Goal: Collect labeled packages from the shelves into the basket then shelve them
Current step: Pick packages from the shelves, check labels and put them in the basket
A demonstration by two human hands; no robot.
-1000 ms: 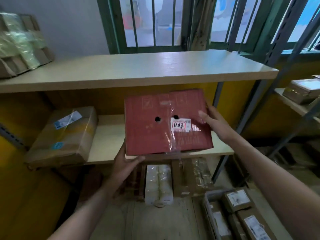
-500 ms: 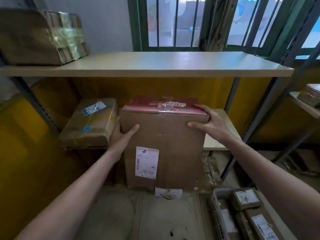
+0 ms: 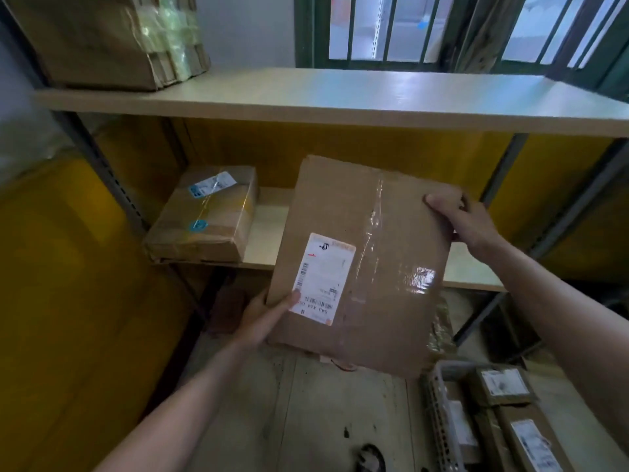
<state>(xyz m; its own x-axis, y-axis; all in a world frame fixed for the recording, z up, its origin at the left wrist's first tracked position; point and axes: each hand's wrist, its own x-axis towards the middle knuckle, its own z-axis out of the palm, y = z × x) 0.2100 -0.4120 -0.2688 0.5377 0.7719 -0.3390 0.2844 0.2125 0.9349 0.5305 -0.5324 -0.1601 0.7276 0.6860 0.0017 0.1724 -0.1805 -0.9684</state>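
Observation:
I hold a large brown cardboard box (image 3: pixel 381 267) in front of the middle shelf (image 3: pixel 469 274), its taped face with a white shipping label turned toward me. My left hand (image 3: pixel 269 315) grips its lower left corner, thumb on the label. My right hand (image 3: pixel 466 219) grips its upper right corner. A grey basket (image 3: pixel 439 413) with several labeled packages stands on the floor at the lower right.
A taped brown package (image 3: pixel 207 216) with blue stickers lies on the left of the middle shelf. A bundle of cardboard (image 3: pixel 112 39) sits on the top shelf at the left. Yellow panels flank the shelving, and a barred window is behind.
The box has been rotated in my hands: first its red face showed, then its red top with the brown side, now only the brown labeled face, tilted. My hands shifted to opposite corners.

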